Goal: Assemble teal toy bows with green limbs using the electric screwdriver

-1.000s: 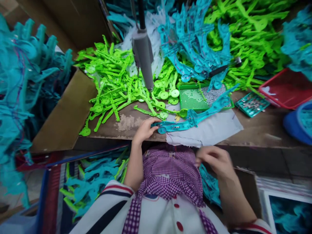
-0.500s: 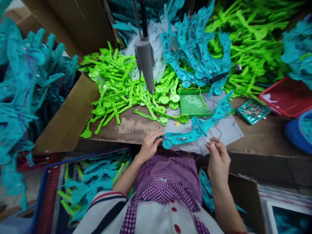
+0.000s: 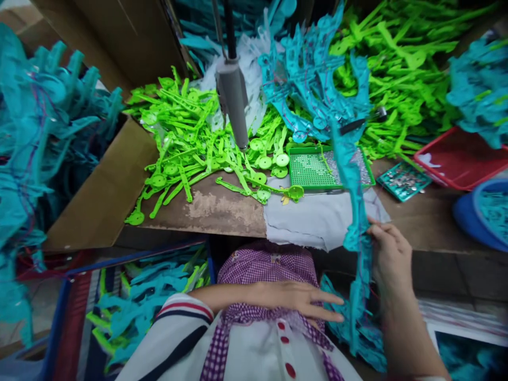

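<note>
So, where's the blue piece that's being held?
The blue piece is right of centre in the head view, in the right hand, hiding part of the green tray.

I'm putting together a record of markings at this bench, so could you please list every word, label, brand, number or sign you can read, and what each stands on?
There is no readable text in this view.
Blue plastic part in the right hand: no legible marking.
Grey hanging tool: none legible.
Small motif on the checked apron: too small to make out.
</note>
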`<state>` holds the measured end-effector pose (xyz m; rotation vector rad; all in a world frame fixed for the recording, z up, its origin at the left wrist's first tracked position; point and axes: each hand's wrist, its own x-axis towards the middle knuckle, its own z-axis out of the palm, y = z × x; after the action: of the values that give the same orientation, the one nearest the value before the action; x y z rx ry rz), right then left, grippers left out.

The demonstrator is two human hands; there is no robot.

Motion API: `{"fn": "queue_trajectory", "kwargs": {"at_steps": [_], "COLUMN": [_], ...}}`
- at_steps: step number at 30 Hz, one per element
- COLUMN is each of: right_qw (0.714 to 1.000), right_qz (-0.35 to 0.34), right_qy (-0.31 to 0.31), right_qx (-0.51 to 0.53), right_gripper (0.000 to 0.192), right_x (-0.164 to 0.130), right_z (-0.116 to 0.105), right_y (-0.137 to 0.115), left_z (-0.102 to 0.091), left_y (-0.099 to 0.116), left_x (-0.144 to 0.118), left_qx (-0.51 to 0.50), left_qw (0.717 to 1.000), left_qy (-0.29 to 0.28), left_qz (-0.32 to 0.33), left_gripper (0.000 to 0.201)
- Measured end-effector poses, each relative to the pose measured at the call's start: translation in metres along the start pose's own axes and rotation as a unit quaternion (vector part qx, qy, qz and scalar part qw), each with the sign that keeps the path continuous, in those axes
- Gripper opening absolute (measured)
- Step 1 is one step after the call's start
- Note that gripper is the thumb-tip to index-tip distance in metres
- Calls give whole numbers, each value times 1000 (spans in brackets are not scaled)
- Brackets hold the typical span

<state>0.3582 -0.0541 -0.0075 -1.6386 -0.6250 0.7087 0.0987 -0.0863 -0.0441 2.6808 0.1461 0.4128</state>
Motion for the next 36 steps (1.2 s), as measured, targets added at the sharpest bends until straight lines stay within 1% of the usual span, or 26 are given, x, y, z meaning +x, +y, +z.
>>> {"fn": "queue_trajectory", "kwargs": {"at_steps": [1, 2, 3, 4, 5, 6, 7, 8, 9, 10, 12, 13, 14, 15, 17, 20, 22, 25, 27, 28, 29, 30, 32, 33, 35, 36], "right_qw": [997, 987, 970, 944, 910, 870, 820, 770, 723, 683, 632, 625, 629, 644, 702, 811, 873, 935, 953, 959, 963, 967, 972, 968, 946, 937], "right_qz": [-5, -19, -43, -74, -114, -159, -211, -265, -314, -358, -422, -446, -463, -474, -466, -380, -308, -244, -233, -230, -225, -219, -189, -173, -157, -161], "right_qy": [-62, -130, -203, -279, -353, -422, -487, -538, -573, -593, -591, -570, -539, -504, -431, -367, -333, -254, -189, -154, -114, -68, 37, 107, 252, 295], "right_qx": [-45, -89, -129, -161, -184, -200, -212, -218, -225, -233, -270, -294, -314, -327, -322, -252, -178, -47, 36, 69, 94, 115, 134, 144, 132, 93], "right_gripper": [22, 25, 27, 28, 28, 26, 23, 20, 20, 19, 15, 13, 12, 12, 14, 24, 26, 26, 28, 28, 28, 28, 22, 18, 13, 11], "right_x": [-5, -9, -14, -17, -19, -19, -16, -10, -1, 8, 25, 31, 33, 32, 20, -8, -22, -26, -19, -14, -9, -5, 3, 8, 18, 24], "right_z": [-7, -14, -17, -17, -13, -4, 9, 25, 43, 62, 96, 108, 116, 121, 120, 112, 115, 134, 144, 144, 139, 128, 93, 71, 23, 1], "right_y": [-1, -3, -6, -10, -15, -20, -26, -31, -36, -40, -47, -50, -52, -53, -54, -53, -59, -81, -99, -106, -110, -110, -96, -83, -51, -33], "left_z": [-7, -15, -25, -36, -47, -59, -68, -76, -80, -82, -78, -73, -69, -66, -62, -68, -77, -91, -96, -96, -94, -90, -80, -74, -65, -62], "left_y": [-2, -6, -11, -18, -27, -37, -49, -61, -73, -84, -101, -107, -112, -115, -118, -122, -124, -124, -121, -119, -117, -114, -109, -107, -105, -105], "left_x": [-6, -15, -25, -34, -43, -49, -53, -55, -55, -54, -54, -55, -57, -60, -67, -72, -69, -55, -47, -46, -46, -49, -59, -65, -75, -78], "left_qx": [2, 3, 11, 30, 56, 87, 105, 110, 100, 81, 52, 53, 62, 77, 111, 164, 179, 127, 62, 42, 39, 51, 99, 117, 120, 112], "left_qw": [999, 996, 988, 973, 953, 931, 920, 919, 924, 930, 930, 924, 916, 907, 893, 886, 889, 876, 857, 852, 855, 865, 887, 894, 903, 906], "left_qy": [19, 66, 145, 228, 286, 322, 311, 282, 243, 211, 204, 220, 240, 258, 279, 289, 290, 336, 376, 383, 371, 344, 265, 228, 178, 167], "left_qz": [48, 64, 48, 7, -78, -150, -212, -253, -278, -291, -301, -309, -317, -325, -334, -322, -306, -322, -347, -356, -360, -362, -366, -368, -371, -372], "left_gripper": [33, 34, 33, 34, 42, 56, 69, 76, 75, 64, 35, 28, 27, 26, 26, 23, 22, 31, 58, 72, 82, 83, 71, 63, 57, 56]}}
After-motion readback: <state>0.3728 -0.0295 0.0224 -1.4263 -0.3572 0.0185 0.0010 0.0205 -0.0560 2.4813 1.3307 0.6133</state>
